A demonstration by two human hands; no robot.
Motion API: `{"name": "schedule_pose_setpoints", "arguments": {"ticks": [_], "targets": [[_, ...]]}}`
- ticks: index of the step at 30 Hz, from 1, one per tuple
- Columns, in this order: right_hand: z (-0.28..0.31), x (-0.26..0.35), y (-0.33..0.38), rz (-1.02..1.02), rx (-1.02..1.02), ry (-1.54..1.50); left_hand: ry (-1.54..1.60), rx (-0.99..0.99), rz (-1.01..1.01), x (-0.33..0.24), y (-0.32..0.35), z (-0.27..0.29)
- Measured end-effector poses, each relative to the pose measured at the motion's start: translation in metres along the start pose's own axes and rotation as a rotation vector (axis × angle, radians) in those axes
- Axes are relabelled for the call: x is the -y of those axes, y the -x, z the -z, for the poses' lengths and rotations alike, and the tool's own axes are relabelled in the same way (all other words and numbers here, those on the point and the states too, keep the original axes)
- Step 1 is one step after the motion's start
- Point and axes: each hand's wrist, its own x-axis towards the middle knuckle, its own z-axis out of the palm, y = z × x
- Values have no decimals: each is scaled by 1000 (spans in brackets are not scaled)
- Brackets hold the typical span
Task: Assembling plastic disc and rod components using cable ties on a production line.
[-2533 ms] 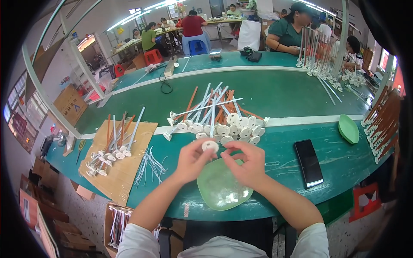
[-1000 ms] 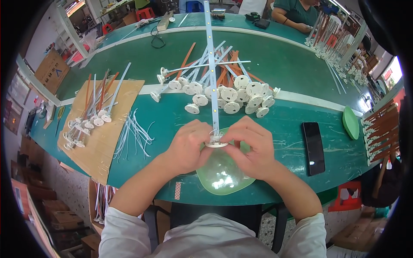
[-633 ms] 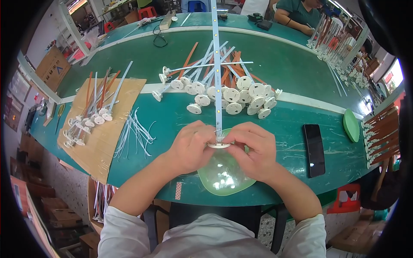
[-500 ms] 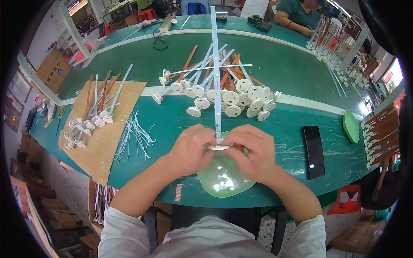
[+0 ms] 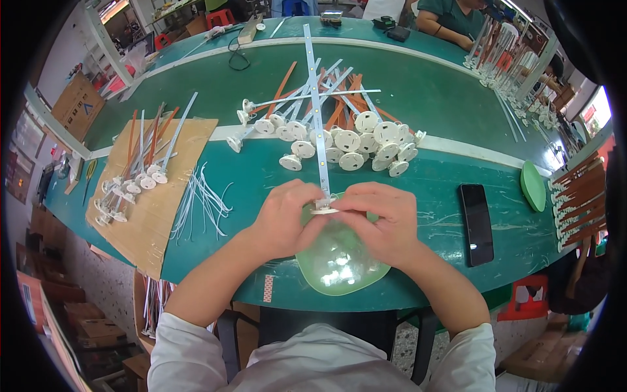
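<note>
Between my hands stands an LED strip (image 5: 318, 124), a long pale bar with small yellow chips, fixed at its lower end to a round white base (image 5: 324, 211). My left hand (image 5: 287, 215) pinches the left side of the base. On its right side, my right hand (image 5: 379, 219) grips with thumb and fingertips. My fingers hide part of the joint. Below them a shallow green dish (image 5: 343, 264) rests on the table; what it holds is too shiny to make out. Behind the strip lies a pile of similar strips with round white bases (image 5: 351, 161).
More strips lie on a cardboard sheet (image 5: 186, 144) at left, beside loose white wires (image 5: 201, 202). To the right are a black phone (image 5: 476, 225), a green lid-like dish (image 5: 533, 186) and a rack of brown strips (image 5: 580, 202). Across the table sits another person (image 5: 450, 23).
The strip's upper end has come down and shifted left, and its base is slightly left and higher. Both hands still grip the base; the right fingers have shifted on it.
</note>
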Motion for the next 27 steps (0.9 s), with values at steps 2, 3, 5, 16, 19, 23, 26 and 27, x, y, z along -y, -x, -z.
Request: {"name": "schedule_pose_setpoints", "arguments": {"ticks": [2,3,5,16,19,23,26,27], "targets": [[-1,-2,-1,-27,22,-35,36,-44,55,-3,-4,2],[-1,-5,-1,-16,12,-47,51,14,50,-2,-8,3],[0,-5,1,-5,4,-54,69,69,43,0,-10,5],[8,4,-4,-301,-220,-198,-21,106,166,4,-6,5],[13,-7,0,-198,-139,14,51,55,198,3,-5,0],[7,-2,-6,-168,-13,126,40,66,152,0,-9,3],[11,-15,-1,-139,86,146,28,104,104,1,-12,3],[13,-14,-3,-214,-25,86,23,115,95,1,-11,5]]}}
